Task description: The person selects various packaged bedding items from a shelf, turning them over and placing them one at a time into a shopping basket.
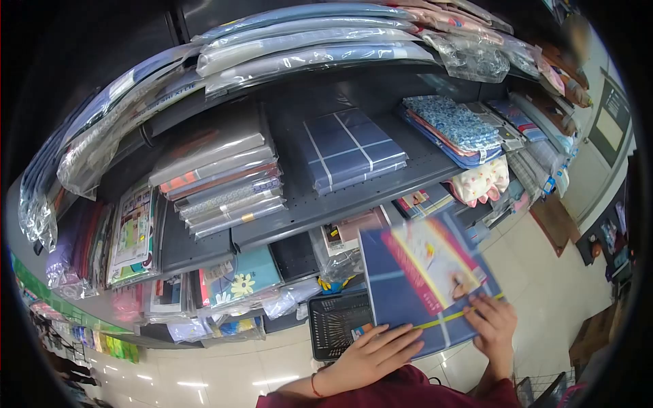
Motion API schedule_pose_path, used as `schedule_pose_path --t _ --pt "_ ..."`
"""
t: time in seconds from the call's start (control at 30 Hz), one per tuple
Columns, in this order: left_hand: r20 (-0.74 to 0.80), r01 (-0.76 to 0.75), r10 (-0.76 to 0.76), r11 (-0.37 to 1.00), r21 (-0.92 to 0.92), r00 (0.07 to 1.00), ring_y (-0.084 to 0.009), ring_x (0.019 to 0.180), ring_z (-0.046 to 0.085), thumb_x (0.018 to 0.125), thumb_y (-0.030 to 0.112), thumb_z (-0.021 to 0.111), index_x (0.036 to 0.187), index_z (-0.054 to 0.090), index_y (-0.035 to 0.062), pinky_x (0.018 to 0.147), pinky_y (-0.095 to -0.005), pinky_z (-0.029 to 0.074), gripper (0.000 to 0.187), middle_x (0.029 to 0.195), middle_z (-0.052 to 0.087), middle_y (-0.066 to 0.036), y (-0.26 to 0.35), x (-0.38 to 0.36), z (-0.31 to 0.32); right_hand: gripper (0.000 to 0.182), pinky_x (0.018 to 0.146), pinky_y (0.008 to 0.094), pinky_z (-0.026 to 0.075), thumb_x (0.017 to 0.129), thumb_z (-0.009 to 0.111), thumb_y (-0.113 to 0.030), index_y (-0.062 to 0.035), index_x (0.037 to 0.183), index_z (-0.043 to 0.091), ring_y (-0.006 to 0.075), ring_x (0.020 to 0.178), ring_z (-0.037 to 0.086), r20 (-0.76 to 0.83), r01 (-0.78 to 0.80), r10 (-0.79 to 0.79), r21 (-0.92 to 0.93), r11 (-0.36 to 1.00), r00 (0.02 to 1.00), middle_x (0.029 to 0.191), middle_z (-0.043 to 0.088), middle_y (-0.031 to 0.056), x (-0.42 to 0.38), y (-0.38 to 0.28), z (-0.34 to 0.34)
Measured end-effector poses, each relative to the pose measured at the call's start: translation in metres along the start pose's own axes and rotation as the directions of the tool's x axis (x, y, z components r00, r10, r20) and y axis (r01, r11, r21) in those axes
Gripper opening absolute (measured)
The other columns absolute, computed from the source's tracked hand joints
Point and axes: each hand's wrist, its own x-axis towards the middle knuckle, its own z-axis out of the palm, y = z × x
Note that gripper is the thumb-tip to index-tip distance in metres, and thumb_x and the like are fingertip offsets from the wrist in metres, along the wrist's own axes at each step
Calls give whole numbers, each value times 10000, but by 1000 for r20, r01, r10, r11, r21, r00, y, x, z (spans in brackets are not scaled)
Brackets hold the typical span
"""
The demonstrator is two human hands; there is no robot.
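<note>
A flat blue package [394,299] with white stripes and a pink and white label is held in front of my body. My left hand [388,350] rests on its lower left edge with the fingers stretched out. My right hand [491,326] grips its lower right side, fingers over the edge near a yellow strip. Similar blue checked packages [350,149] lie stacked on the middle shelf, above and left of the held one.
The dark shelf [320,217] bears a stack of wrapped textiles [224,170] at left and patterned folded cloths [452,129] at right. Clear-wrapped packages [306,54] fill the top shelf. A black basket [333,326] stands below, left of the held package.
</note>
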Motion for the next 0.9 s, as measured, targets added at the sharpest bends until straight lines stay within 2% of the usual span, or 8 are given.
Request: schedule_pose_path --t 0.1,0.17,0.2,0.3,0.47,0.57,0.77,0.9 --pt "-82 -83 95 987 134 992 -158 1185 539 825 217 631 1161 625 231 1011 -407 373 336 1293 580 43 -10 16 -16 330 857 442 436 667 628 -70 -173 968 715 309 1081 586 -224 49 -92 -192 980 970 1128 659 53 23 14 11" --pt "-91 -32 58 965 261 994 -160 1186 540 811 190 629 1136 635 231 992 -438 387 328 1271 595 58 -39 34 -28 394 917 445 403 650 640 -78 -188 1021 717 334 1147 540 -409 -40 -20 -137 990 912 1208 614 80 73 17 38" --pt "-129 18 14 970 244 992 -178 1194 538 810 173 633 1135 639 211 995 -452 389 328 1261 603 34 -59 42 -25 469 956 457 377 628 628 -31 -199 1057 715 353 1213 481 -376 -19 -9 -71 997 927 1257 577 95 99 25 52" --pt "-286 86 -34 982 170 957 -243 1216 524 793 135 663 1119 648 124 1015 -475 386 326 1240 614 -44 -131 67 -19 584 1014 496 337 596 579 53 -179 1124 666 352 1222 453 -373 62 -31 71 996 928 1212 565 98 171 42 112" --pt "-366 164 -134 985 53 921 -287 1222 506 795 74 656 1124 617 66 1045 -445 368 332 1235 596 -97 -233 78 -9 603 1064 475 309 632 550 93 -134 1188 607 332 1206 452 -279 115 -48 230 966 959 1215 542 105 236 53 196" --pt "-405 177 -167 984 -14 899 -298 1209 509 782 52 663 1108 618 60 1046 -446 355 328 1209 604 -102 -262 90 -8 649 1093 474 277 602 528 102 -140 1200 598 322 1243 432 -216 38 15 238 970 976 1255 533 103 267 56 217" --pt "-445 233 -226 972 -41 867 -307 1188 500 772 34 662 1109 608 84 1021 -417 361 344 1210 590 -95 -308 113 -2 610 1056 422 307 614 513 95 -121 1176 613 292 1188 465 -231 87 -30 239 967 972 1192 561 91 313 77 244" --pt "-484 236 -212 972 -13 849 -310 1167 506 774 41 661 1090 622 86 1007 -426 367 322 1194 575 -91 -315 114 4 635 1046 437 303 607 498 77 -137 1195 607 320 1205 446 -204 55 0 263 963 979 1209 548 97 318 77 247"
